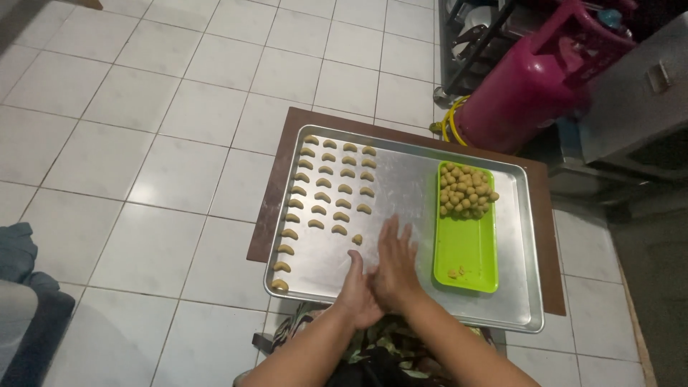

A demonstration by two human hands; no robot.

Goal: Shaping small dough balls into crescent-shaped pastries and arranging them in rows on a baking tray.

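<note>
So both hands, left hand and right hand, press flat together over the metal tray, four rows of crescent cookies left of the green tray holding dough balls.

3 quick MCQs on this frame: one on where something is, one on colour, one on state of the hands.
1. Where on the baking tray does the green tray sit?
A. right part
B. left edge
C. off it, on the floor

2. What colour is the gas cylinder?
A. blue
B. pink
C. grey

3. How are the left hand and right hand placed?
A. far apart
B. pressed together, palm to palm
C. each gripping a tray edge

Answers:
1 A: it lies right of the rows of crescent dough pieces.
2 B: its body is bright pink.
3 B: the palms meet over the baking tray.
</note>
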